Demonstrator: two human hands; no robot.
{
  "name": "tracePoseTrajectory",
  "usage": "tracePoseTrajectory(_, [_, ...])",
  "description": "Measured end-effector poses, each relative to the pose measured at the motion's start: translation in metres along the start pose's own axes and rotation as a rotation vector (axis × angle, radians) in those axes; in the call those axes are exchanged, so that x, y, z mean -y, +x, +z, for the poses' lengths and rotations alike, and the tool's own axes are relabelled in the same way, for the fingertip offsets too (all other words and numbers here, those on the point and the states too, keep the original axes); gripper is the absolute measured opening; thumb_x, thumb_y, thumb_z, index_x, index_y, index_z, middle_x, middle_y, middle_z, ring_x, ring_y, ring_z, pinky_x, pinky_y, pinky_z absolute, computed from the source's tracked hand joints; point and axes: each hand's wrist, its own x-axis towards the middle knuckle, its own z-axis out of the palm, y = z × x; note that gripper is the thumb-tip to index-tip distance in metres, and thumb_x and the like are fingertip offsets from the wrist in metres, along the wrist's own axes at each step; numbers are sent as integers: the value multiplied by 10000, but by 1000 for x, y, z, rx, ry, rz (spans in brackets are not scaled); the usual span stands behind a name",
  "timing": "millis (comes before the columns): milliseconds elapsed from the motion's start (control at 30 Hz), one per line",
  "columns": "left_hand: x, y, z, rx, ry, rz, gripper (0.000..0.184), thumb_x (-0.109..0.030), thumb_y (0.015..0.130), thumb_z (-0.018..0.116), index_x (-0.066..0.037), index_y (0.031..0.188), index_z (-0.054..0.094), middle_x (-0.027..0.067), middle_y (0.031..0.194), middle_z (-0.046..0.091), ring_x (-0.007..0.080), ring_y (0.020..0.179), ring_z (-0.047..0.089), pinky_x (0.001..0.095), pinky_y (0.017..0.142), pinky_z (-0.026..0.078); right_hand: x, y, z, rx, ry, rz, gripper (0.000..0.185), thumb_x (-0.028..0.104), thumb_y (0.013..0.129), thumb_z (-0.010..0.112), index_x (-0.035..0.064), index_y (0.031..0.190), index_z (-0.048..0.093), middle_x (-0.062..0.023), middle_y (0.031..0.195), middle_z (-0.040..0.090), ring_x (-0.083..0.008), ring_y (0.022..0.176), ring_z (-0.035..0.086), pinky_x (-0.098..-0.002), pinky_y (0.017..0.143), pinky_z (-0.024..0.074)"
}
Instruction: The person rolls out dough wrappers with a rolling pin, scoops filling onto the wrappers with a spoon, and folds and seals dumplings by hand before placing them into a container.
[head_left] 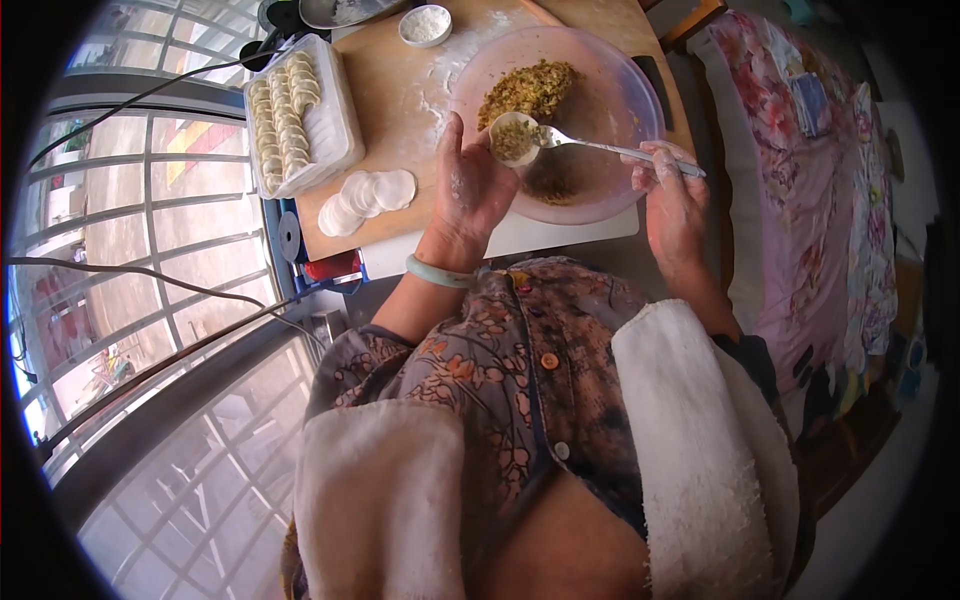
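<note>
My left hand, dusted with flour, holds a round dumpling wrapper by its edge over the near left part of a large translucent pink bowl. A small heap of chopped filling lies on the wrapper. In my right hand, the fingers close round the handle of a metal spoon, whose tip touches the filling on the wrapper. More greenish-brown filling is piled against the bowl's far left side. Several loose wrappers overlap on the board left of my left hand.
A white plastic tray with rows of folded dumplings stands at the board's left edge. Behind are a small bowl of flour and a metal pan. Flour is scattered over the wooden board. A barred window is on the left.
</note>
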Motion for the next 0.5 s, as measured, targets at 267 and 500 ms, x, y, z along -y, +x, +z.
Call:
tracePoseTrajectory(267, [-2, 6, 4, 13, 8, 1, 753, -510, 1004, 318, 125, 1402, 241, 256, 1432, 374, 364, 1341, 365, 490, 1135, 296, -1, -14, 9, 570, -903, -820, 319, 0, 797, 667, 39, 1114, 658, -129, 1115, 650, -275, 924, 599, -369, 843, 477])
tracePoseTrajectory(500, [-13, 6, 12, -60, -9, 2, 750, -500, 1000, 348, 149, 1368, 276, 278, 1398, 398, 374, 1309, 393, 475, 1138, 293, -9, -19, 1, 643, -1108, -925, 288, 62, 802, 640, 67, 1085, 694, -121, 1158, 637, -254, 967, 576, -361, 858, 459])
